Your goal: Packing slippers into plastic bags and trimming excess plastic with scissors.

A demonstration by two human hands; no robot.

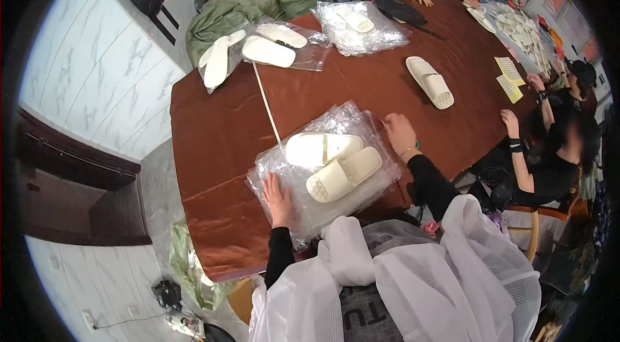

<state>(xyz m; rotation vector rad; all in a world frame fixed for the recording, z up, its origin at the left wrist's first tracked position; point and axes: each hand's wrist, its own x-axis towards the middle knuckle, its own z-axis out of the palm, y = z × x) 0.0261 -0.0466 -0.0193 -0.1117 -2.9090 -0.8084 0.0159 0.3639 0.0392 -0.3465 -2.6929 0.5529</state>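
Note:
A pair of cream slippers lies on a stack of clear plastic bags [284,174] in front of me. The far slipper [307,148] is lying sideways, its strap toward the right. Beside it, the near slipper [331,182] is tilted, its toe pointing down to the left. My left hand [276,201] rests flat on the left edge of the bags, fingers spread and holding nothing. At the right edge of the stack is my right hand [400,134], its fingers curled in; whether they pinch anything is hidden. Neither hand touches a slipper.
A brown cloth covers the table [213,148]. A single slipper [431,82] lies farther right, near yellow sheets [510,80]. Bagged slippers [268,51] and more plastic bags [358,29] lie along the far side. A person [555,155] sits at the right; others sit beyond.

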